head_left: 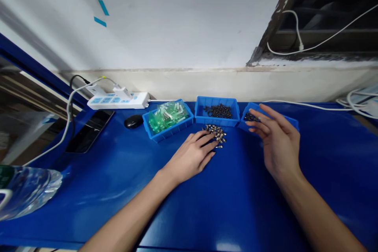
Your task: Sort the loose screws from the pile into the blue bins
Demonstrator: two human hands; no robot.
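Note:
My left hand [193, 153] lies palm down on the blue table, its fingers apart and their tips at a small pile of shiny screws [217, 133]. One screw lies a little nearer to me than the rest. My right hand [279, 139] is raised over the right blue bin [291, 122], fingers spread, with nothing visible in them. Dark small parts [251, 117] show in that bin behind the fingertips; the hand hides much of it. The middle blue bin [217, 121] holds dark screws [220, 111]. Green and clear bags [169, 115] with white plugs fill the left blue bin [173, 130].
A black mouse [133, 121] and a phone [91, 130] lie left of the bins. Behind them stands a white power strip [118, 101] with plugs and cables. A large water bottle [29, 191] is at the left edge. White cable [307, 105] runs along the wall.

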